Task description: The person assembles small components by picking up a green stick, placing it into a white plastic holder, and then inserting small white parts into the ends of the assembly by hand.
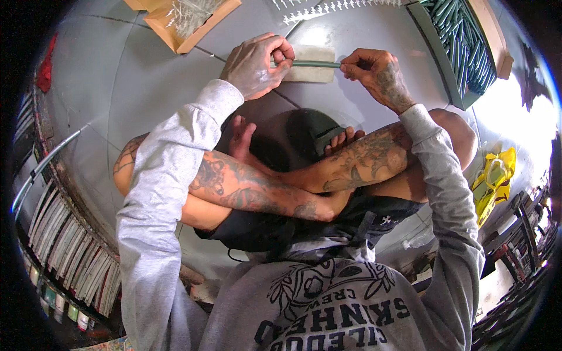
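Observation:
A thin dark green stick, pen-like in shape (316, 64), is stretched level between my two hands. My left hand (253, 65) pinches its left end between thumb and curled fingers. At the other end, the thumb and fingertips of my right hand (379, 77) close on the tip. Beneath the stick lies a pale flat rectangular block (307, 74) on the grey tiles. Many similar green sticks fill a long dark green box (436, 50) at the far right, beyond my right hand.
A brown cardboard box (188, 44) with clear plastic pieces sits far left. White toothed strips (333, 8) lie at the far edge. My crossed legs (252, 187) are close below my hands. A yellow bag (494, 178) is at right; a loaded rack (70, 245) stands at left.

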Demonstrator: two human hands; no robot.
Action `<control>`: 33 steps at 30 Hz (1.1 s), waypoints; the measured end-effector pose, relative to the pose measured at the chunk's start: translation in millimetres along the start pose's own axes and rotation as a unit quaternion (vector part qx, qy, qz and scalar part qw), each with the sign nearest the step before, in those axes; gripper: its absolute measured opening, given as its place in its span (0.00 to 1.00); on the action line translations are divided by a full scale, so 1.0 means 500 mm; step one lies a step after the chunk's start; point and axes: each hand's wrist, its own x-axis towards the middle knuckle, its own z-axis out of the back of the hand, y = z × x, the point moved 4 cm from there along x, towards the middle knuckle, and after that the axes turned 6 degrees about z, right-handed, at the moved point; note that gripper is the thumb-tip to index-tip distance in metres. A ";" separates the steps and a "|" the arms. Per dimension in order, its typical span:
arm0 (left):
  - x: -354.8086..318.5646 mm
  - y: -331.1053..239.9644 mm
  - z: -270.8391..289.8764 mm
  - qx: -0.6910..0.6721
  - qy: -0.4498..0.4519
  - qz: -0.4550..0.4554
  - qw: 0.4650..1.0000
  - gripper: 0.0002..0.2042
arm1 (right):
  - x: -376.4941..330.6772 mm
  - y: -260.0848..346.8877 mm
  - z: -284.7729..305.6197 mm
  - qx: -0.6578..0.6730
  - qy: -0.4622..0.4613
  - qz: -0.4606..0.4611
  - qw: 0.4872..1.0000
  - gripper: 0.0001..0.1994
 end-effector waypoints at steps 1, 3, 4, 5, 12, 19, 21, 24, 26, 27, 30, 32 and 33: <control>0.001 0.000 -0.001 -0.006 0.007 0.007 1.000 0.09 | 0.000 -0.002 0.000 -0.007 -0.006 0.007 1.000 0.08; 0.003 0.002 -0.007 -0.017 0.021 0.022 0.999 0.09 | -0.002 -0.004 -0.001 -0.004 -0.002 0.002 1.000 0.08; 0.004 0.002 -0.007 -0.013 0.017 0.015 1.000 0.09 | -0.002 -0.004 -0.002 -0.002 -0.001 0.000 1.000 0.08; 0.005 0.005 -0.005 -0.009 0.013 0.007 1.000 0.09 | -0.001 -0.007 -0.005 0.007 -0.002 0.003 1.000 0.09; 0.005 -0.011 0.006 -0.003 0.017 0.032 0.999 0.06 | -0.010 0.002 -0.007 -0.014 -0.035 0.068 0.997 0.11; 0.008 0.020 -0.002 -0.089 0.008 0.083 0.993 0.11 | -0.011 -0.004 -0.012 -0.011 -0.026 0.055 0.998 0.22; 0.014 0.019 0.016 -0.056 0.006 0.100 0.993 0.12 | -0.012 0.004 -0.004 -0.009 -0.036 0.058 0.998 0.23; 0.017 0.035 0.026 -0.102 -0.018 0.087 0.991 0.13 | -0.013 0.000 -0.006 0.008 -0.041 0.056 0.998 0.24; 0.018 0.027 0.037 -0.023 -0.014 0.071 0.997 0.15 | -0.013 -0.013 -0.006 0.020 -0.062 0.070 0.995 0.23; 0.019 0.023 0.042 -0.007 -0.027 0.047 0.999 0.15 | -0.013 -0.013 -0.005 0.026 -0.084 0.087 0.992 0.22; 0.023 0.035 0.056 -0.008 -0.028 0.025 0.999 0.17 | -0.017 -0.010 0.000 0.027 -0.060 0.041 0.997 0.23; 0.026 0.078 0.068 -0.069 0.022 0.080 0.994 0.19 | -0.016 -0.006 0.001 0.027 -0.039 0.016 0.999 0.23; 0.027 0.085 0.077 -0.057 0.024 0.073 0.995 0.19 | -0.016 -0.007 0.001 0.029 -0.042 0.021 0.998 0.21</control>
